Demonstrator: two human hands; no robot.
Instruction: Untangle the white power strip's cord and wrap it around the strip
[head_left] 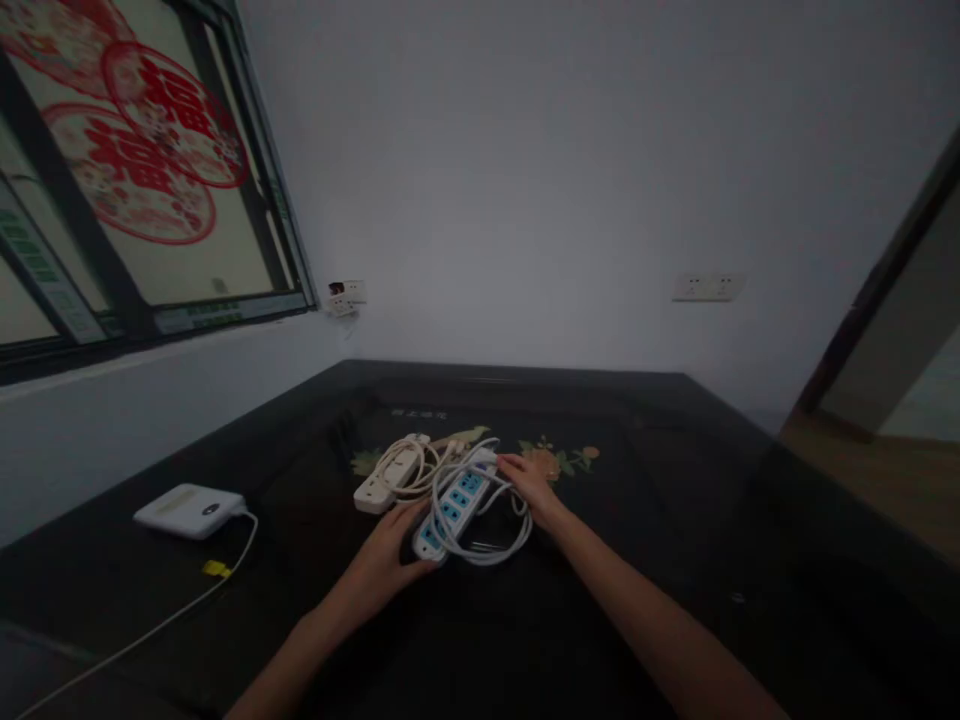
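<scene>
A white power strip with blue sockets [453,505] lies on the dark table [675,520], its white cable [491,550] looped around it. My left hand [386,560] rests at the strip's near end, fingers curled against it. My right hand [529,482] touches the far end of the strip and the cable there, fingers bent. A second, all-white power strip [386,480] with its coiled cable lies just left of the first, touched by neither hand.
A white flat device [189,508] with a cable and a yellow tag [216,569] sits at the table's left edge. Wall sockets [709,287] are on the far wall. A window with red paper decorations [142,150] is at left, a doorway at right.
</scene>
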